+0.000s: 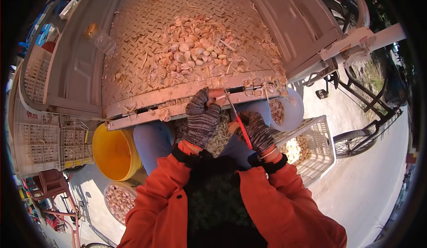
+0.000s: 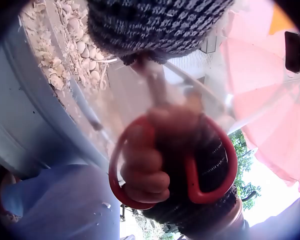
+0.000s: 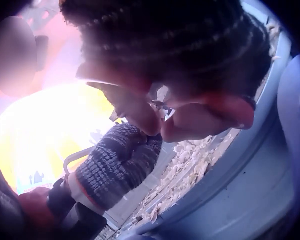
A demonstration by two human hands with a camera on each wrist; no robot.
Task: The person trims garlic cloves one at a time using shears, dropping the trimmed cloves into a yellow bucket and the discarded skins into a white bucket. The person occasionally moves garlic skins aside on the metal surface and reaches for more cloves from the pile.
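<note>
My left hand (image 1: 202, 116), in a dark striped knit glove with bare fingertips, is at the cart bed's near edge and pinches a small pale garlic bulb (image 1: 220, 97), mostly covered by the fingers. Beside it my right hand (image 1: 255, 130), gloved alike, grips red-handled scissors (image 1: 243, 131). The blades point up toward the left fingertips. In the left wrist view, bare fingers curl through the red handle loops (image 2: 231, 157), and the blades are blurred. The right wrist view has the gloved left hand (image 3: 120, 165) just below the right fingertips. A heap of garlic bulbs (image 1: 191, 47) lies ahead.
The ridged metal cart bed (image 1: 133, 38) has side walls and a littered lip. A clear jar (image 1: 103, 42) lies at its left. A yellow bucket (image 1: 113, 152) and a tub of bulbs (image 1: 119, 201) stand left; a pale bucket (image 1: 289, 110) and white crate (image 1: 318, 150) right.
</note>
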